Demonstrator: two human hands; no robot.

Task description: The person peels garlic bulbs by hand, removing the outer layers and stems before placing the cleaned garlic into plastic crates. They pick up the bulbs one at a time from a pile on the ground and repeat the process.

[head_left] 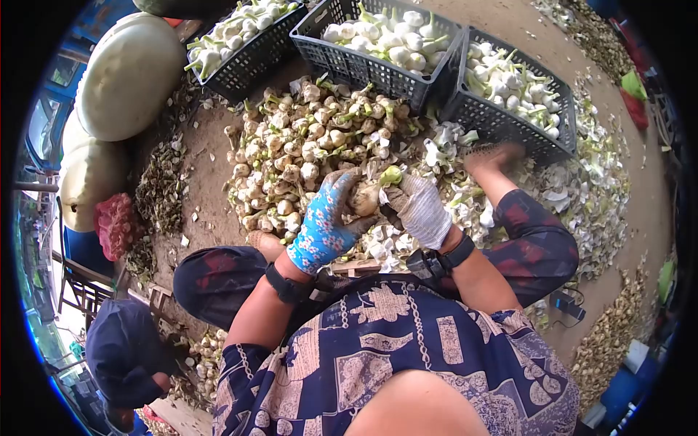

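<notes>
Over the near right edge of the unpeeled heap [313, 138], we count one garlic bulb [363, 201], pinched by curled fingers of the left hand [323, 225], the right hand [427, 211] close beside, fingers bent, their grip beyond our telling, and three black crates [363, 73] along the heap's far side.

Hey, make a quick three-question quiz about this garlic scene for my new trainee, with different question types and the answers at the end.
1. Multiple choice: what covers the left hand?
A) a plain whitish glove
B) a blue floral glove
C) nothing

2. Count: how many black crates of whitish garlic show beyond the brownish garlic pile?

3. True or false: the left hand rests on a crate's rim.

Key:
1. B
2. Three
3. False; it holds a garlic bulb, well short of the crates.
</notes>
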